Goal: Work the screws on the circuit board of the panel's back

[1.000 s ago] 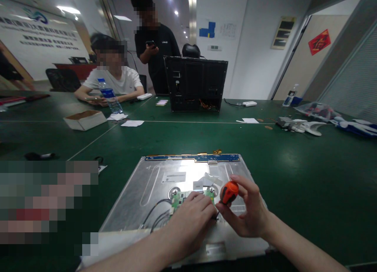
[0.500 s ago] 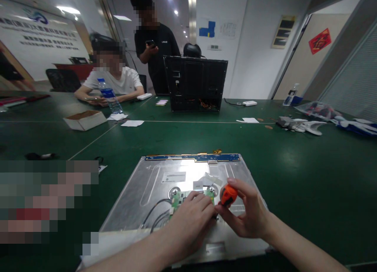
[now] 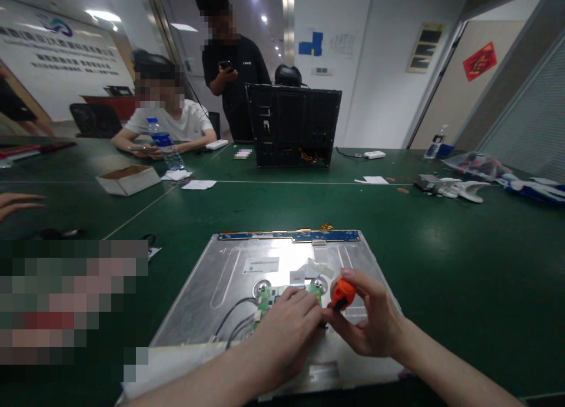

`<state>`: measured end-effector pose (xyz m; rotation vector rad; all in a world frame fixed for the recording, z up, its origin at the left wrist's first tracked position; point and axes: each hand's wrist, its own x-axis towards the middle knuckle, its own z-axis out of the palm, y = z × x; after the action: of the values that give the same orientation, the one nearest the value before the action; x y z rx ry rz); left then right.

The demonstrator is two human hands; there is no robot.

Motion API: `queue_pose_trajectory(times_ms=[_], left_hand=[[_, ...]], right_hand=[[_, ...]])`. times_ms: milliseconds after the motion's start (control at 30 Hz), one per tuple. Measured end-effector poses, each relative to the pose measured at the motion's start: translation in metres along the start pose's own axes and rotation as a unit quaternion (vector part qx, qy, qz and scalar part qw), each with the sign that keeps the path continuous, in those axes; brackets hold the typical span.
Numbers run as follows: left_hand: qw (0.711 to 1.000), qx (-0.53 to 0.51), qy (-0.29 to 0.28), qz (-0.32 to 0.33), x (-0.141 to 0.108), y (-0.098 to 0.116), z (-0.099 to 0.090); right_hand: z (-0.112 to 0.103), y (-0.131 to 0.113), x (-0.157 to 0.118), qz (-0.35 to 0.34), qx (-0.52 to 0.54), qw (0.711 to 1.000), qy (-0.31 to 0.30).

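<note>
A silvery metal panel (image 3: 198, 307) lies on the green table, with a blue circuit strip (image 3: 326, 236) along its far edge. On its middle sits a green circuit board (image 3: 263, 301), with dark cables (image 3: 236, 307) running from its left side. My left hand (image 3: 293, 319) rests over the board, fingers bent and pressed together; its fingertips and whatever lies under them are hidden. Just to its right, my right hand (image 3: 371, 313) pinches the orange handle (image 3: 343, 293) of a tool between thumb and fingers. The tool's lower end cannot be seen.
Beyond the panel stands a black open-backed casing (image 3: 293, 124). A white box (image 3: 132, 180) and a water bottle (image 3: 165, 145) are at the left, plastic bags (image 3: 479, 164) at the right. Across the table one person (image 3: 176, 119) sits and another (image 3: 242, 72) stands with a phone.
Another person's hand has come into view at the left edge. The orange handle has turned slightly in my right hand; my left hand has barely moved.
</note>
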<state>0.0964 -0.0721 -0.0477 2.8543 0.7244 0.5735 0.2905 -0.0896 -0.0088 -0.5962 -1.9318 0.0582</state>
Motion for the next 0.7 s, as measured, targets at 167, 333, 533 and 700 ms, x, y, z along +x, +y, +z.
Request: queue_pose_trajectory(times_ms=[167,333,533,700], left_hand=[[1.0,-0.019,-0.016,-0.009,0.0012,0.0007,-0.0034],[0.999,-0.028,-0.028,-0.005,0.0008,-0.0012,-0.004],[0.999,-0.027,-0.019,-0.01,0.001,0.0007,-0.0044],[0.999,-0.035,-0.015,-0.017,0.0025,0.0036,-0.0074]], right_hand=[[-0.0014,0.0006,0.0002,0.015,0.025,1.0,-0.011],[-0.003,-0.0004,-0.001,0.006,0.032,0.999,0.0],[-0.0008,-0.0013,-0.0009,0.024,0.01,1.0,0.018],[0.0017,0.0007,0.0004,0.015,0.011,0.999,0.03]])
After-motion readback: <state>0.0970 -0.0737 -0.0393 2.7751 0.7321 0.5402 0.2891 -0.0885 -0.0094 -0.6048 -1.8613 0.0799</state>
